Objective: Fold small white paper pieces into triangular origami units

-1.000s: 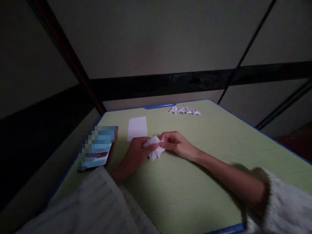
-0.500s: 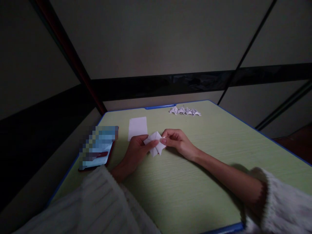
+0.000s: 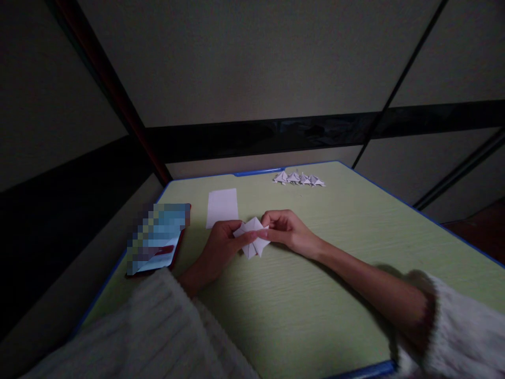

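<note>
Between my hands is a folded piece of white origami paper point(image 3: 253, 245), with creased flaps and several points around its edge. My left hand point(image 3: 221, 245) pinches it from the left, thumb flat on the front face and fingers behind. From the right, my right hand point(image 3: 290, 231) grips the upper right part, its thumb on the front close to the left thumb. The fingers behind the paper are partly hidden. Just beyond my left hand lies a stack of white square paper point(image 3: 222, 206) on the table.
Several small folded paper figures point(image 3: 294, 178) stand in a row near the back of the pale green table point(image 3: 355, 221), which has a blue rim. A device in a dark red case point(image 3: 160, 239), its screen partly blurred, lies at the left. Panelled cabinet doors point(image 3: 252, 68) rise behind.
My thumbs have come closer together on the front of the folded paper, the right one moving left. The paper has shifted very slightly; the other things stay put.
</note>
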A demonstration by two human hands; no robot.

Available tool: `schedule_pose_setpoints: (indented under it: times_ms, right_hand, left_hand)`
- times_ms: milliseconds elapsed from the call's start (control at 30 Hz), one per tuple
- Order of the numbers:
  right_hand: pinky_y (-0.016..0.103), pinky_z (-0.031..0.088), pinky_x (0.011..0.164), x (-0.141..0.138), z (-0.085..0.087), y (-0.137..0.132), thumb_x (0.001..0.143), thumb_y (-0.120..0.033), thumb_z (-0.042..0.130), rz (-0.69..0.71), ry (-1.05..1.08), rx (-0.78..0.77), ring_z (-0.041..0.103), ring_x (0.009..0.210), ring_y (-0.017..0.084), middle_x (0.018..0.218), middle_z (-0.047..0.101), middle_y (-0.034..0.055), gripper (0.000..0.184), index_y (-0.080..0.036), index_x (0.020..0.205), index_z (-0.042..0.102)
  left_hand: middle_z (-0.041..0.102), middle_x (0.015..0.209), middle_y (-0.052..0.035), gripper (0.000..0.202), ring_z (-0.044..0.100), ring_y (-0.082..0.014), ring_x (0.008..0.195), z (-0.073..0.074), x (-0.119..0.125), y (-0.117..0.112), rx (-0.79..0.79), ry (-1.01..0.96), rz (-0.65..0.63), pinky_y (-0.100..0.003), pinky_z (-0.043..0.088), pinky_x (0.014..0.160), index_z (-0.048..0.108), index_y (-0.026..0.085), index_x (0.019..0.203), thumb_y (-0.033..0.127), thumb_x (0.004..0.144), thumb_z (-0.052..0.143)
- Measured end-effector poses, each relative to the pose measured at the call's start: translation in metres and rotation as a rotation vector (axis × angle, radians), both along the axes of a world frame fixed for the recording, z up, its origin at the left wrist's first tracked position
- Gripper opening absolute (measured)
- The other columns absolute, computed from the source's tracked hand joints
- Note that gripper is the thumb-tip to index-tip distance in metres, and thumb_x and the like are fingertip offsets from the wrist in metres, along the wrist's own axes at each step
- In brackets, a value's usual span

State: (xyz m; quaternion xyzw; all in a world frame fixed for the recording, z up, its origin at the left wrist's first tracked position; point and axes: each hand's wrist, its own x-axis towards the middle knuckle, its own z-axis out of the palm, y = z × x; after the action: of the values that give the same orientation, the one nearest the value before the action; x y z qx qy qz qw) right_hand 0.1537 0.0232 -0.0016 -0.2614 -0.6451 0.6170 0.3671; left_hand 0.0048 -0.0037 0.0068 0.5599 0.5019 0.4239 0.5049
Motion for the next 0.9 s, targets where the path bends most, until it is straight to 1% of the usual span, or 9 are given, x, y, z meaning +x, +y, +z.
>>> schedule_pose_setpoints:
  times_ms: [133,267,367,467,567,667,767,833,900]
  right_hand:
    - [0.018,0.021,0.041,-0.0018,0.0009,-0.0016,0.065,-0.024,0.058,-0.017,-0.008,0.011,0.032,0.043,0.004,0.048,0.039,-0.0065,0.017,-0.013,0.061,0.045]
    - [0.018,0.019,0.040,-0.0019,0.0022,-0.0035,0.064,-0.026,0.058,-0.017,-0.029,0.009,0.030,0.041,0.003,0.045,0.037,-0.0069,0.022,-0.013,0.055,0.044]
    - [0.019,0.019,0.040,-0.0012,0.0021,-0.0041,0.063,-0.030,0.059,-0.009,-0.017,-0.014,0.029,0.041,0.003,0.044,0.037,-0.0066,0.026,-0.013,0.052,0.043]
    - [0.019,0.019,0.040,-0.0005,0.0009,-0.0040,0.064,-0.031,0.057,0.000,-0.011,-0.015,0.028,0.041,0.003,0.044,0.036,-0.0066,0.028,-0.013,0.050,0.043]
    - [0.020,0.017,0.040,0.0001,-0.0002,-0.0035,0.067,-0.034,0.053,0.018,-0.020,-0.003,0.025,0.040,0.003,0.042,0.032,-0.0068,0.032,-0.014,0.047,0.040]
    - [0.020,0.018,0.041,0.0005,-0.0002,-0.0021,0.068,-0.035,0.053,0.011,-0.022,0.012,0.026,0.041,0.004,0.043,0.033,-0.0064,0.033,-0.014,0.046,0.041]
    - [0.021,0.021,0.043,0.0005,0.0005,0.0004,0.070,-0.036,0.050,-0.035,-0.004,0.012,0.029,0.043,0.005,0.044,0.036,-0.0054,0.033,-0.013,0.048,0.043]
    - [0.021,0.024,0.044,0.0004,0.0012,0.0020,0.073,-0.037,0.047,-0.054,0.044,-0.016,0.034,0.044,0.005,0.047,0.040,-0.0039,0.032,-0.013,0.052,0.047]
    - [0.021,0.027,0.046,0.0003,0.0018,0.0025,0.072,-0.034,0.049,-0.059,0.093,-0.053,0.038,0.047,0.006,0.051,0.046,-0.0027,0.025,-0.012,0.060,0.052]
  left_hand:
    - [0.040,0.042,0.0066,0.022,0.033,-0.0045,0.040,-0.0011,0.0007,-0.0005,0.020,0.094,-0.069,-0.017,0.023,0.039,0.049,0.012,0.047,0.028,0.056,0.060]
    - [0.037,0.042,0.0067,0.023,0.031,-0.0042,0.040,-0.0036,0.0006,-0.0002,0.054,0.201,-0.142,-0.017,0.021,0.038,0.047,0.012,0.045,0.029,0.058,0.058]
    - [0.034,0.041,0.0070,0.024,0.030,-0.0042,0.040,-0.0040,-0.0001,-0.0001,0.072,0.248,-0.165,-0.017,0.020,0.038,0.047,0.012,0.044,0.029,0.059,0.056]
    - [0.033,0.041,0.0071,0.023,0.030,-0.0043,0.041,-0.0044,-0.0009,0.0000,0.087,0.274,-0.181,-0.017,0.020,0.038,0.048,0.012,0.045,0.029,0.059,0.056]
    - [0.037,0.041,0.0062,0.022,0.031,-0.0048,0.041,-0.0045,-0.0010,-0.0003,0.082,0.278,-0.202,-0.017,0.021,0.038,0.052,0.011,0.047,0.029,0.059,0.057]
    - [0.038,0.040,0.0061,0.021,0.032,-0.0052,0.039,-0.0030,-0.0005,-0.0012,0.064,0.261,-0.185,-0.018,0.022,0.038,0.054,0.011,0.048,0.029,0.059,0.058]
    - [0.040,0.040,0.0060,0.020,0.034,-0.0057,0.039,-0.0008,0.0003,-0.0019,0.046,0.209,-0.137,-0.018,0.023,0.039,0.054,0.012,0.048,0.030,0.057,0.059]
    - [0.041,0.040,0.0058,0.021,0.035,-0.0059,0.040,0.0001,0.0008,-0.0018,0.030,0.170,-0.115,-0.018,0.023,0.039,0.053,0.012,0.047,0.030,0.055,0.061]
    - [0.042,0.041,0.0058,0.021,0.036,-0.0059,0.040,0.0003,0.0010,-0.0014,0.016,0.153,-0.097,-0.018,0.024,0.039,0.053,0.012,0.046,0.030,0.055,0.061]
